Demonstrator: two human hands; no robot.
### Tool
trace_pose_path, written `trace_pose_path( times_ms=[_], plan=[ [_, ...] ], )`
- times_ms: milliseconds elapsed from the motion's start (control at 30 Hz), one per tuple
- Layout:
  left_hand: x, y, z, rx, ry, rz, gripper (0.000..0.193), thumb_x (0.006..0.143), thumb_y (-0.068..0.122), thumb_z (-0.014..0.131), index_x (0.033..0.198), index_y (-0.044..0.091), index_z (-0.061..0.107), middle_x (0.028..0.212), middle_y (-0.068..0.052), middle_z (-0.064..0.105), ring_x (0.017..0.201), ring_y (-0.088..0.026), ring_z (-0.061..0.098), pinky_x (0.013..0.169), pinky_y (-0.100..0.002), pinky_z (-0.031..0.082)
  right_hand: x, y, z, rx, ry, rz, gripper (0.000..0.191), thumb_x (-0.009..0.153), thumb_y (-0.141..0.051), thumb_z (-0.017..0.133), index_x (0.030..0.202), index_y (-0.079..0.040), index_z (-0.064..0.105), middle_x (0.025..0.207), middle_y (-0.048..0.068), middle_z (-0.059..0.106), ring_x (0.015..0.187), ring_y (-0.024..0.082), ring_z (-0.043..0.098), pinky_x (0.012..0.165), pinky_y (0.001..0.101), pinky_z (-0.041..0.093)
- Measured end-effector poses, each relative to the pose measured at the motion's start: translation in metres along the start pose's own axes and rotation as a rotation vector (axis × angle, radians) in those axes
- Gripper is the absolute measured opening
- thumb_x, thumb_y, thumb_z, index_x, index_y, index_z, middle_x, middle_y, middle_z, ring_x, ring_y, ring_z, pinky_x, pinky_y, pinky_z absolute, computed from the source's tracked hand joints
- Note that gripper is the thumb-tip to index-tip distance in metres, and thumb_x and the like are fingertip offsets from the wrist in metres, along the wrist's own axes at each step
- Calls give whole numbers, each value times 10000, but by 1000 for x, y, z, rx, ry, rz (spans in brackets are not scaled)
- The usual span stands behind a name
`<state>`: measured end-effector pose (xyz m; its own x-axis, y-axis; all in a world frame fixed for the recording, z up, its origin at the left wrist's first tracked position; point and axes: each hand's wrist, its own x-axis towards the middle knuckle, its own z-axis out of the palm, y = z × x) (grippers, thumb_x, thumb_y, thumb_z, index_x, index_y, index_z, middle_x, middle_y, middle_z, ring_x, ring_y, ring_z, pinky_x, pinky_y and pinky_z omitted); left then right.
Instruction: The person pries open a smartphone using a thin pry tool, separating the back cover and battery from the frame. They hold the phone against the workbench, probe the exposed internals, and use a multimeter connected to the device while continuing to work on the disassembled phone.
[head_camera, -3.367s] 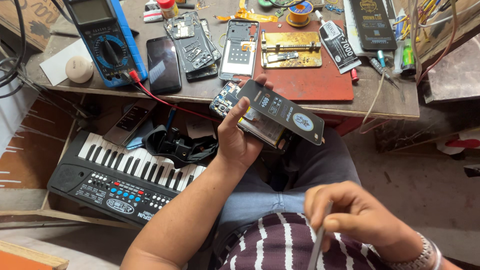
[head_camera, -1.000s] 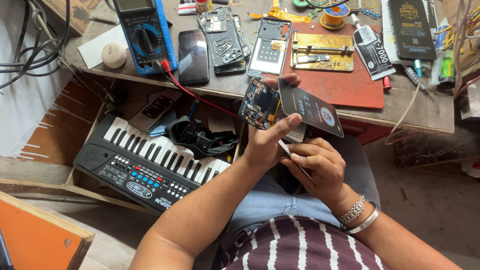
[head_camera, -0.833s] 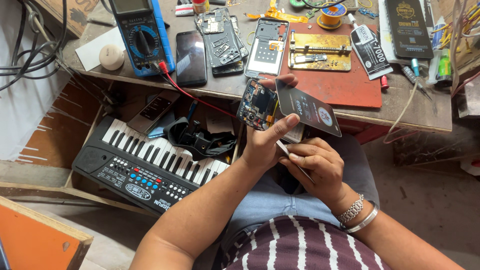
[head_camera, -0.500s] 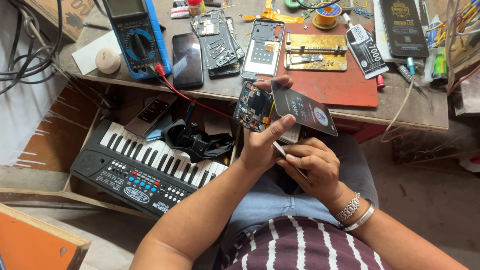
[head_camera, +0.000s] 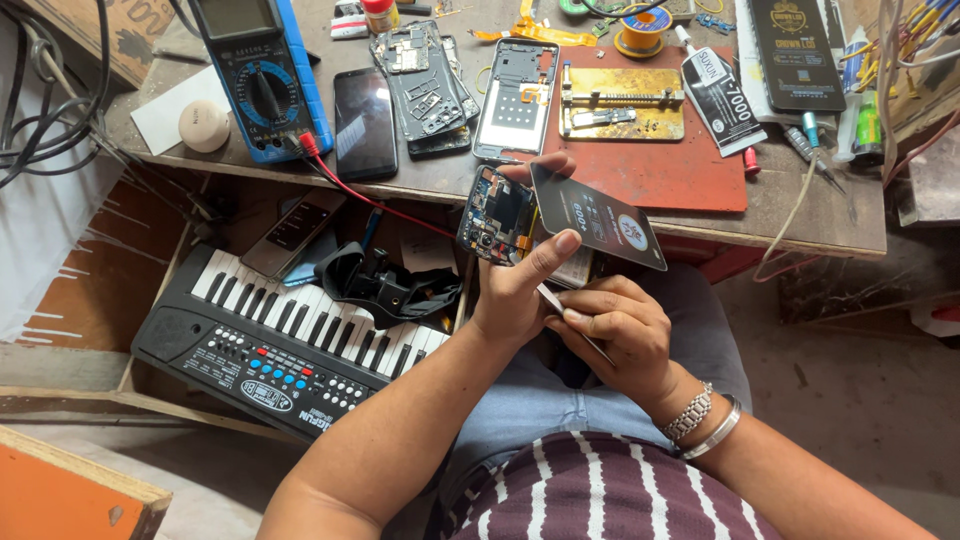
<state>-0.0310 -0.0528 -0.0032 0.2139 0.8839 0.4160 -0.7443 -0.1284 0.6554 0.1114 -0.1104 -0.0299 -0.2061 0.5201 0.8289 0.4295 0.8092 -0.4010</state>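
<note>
My left hand grips an opened phone with its circuit board showing, together with a dark flat card-like pack, held up in front of the table edge. My right hand sits just below it over my lap, fingers pinched on a thin metal tool whose tip points toward the phone's lower edge. A metal bracelet is on my right wrist.
A worn wooden table carries a blue multimeter, a black phone, phone frames, a red mat, a brass jig and a glue tube. A small black keyboard lies on the shelf below left.
My right hand rose from my lap to just under the phone, bringing the thin tool to it. The left hand kept holding the phone and card, with the view shifting slightly.
</note>
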Motion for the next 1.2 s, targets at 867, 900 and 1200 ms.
trace_pose_path(
  times_ms=[867,900,1200],
  plan=[
    [0,1,3,-19,-2,-5,639,927,15,754,1470,84,423,1540,-156,495,1524,-279,427,1297,-451,336,1,-2,-3,-16,-4,-20,298,809,-44,877,948,-74,615,1025,104,747,855,264,708,741,353,580],
    [-1,1,3,-18,-2,-4,640,927,16,756,1470,83,423,1540,-156,495,1521,-280,428,1297,-451,337,0,-2,-2,-16,-3,-19,298,810,-44,877,950,-75,616,1027,104,747,857,264,709,741,353,580],
    [-1,3,4,10,-5,-8,629,931,26,759,1469,71,436,1541,-155,499,1521,-275,434,1296,-447,345,0,-3,-3,-16,-7,-21,301,810,-41,877,963,-77,620,1034,102,747,866,265,713,749,352,585]
  ],
)
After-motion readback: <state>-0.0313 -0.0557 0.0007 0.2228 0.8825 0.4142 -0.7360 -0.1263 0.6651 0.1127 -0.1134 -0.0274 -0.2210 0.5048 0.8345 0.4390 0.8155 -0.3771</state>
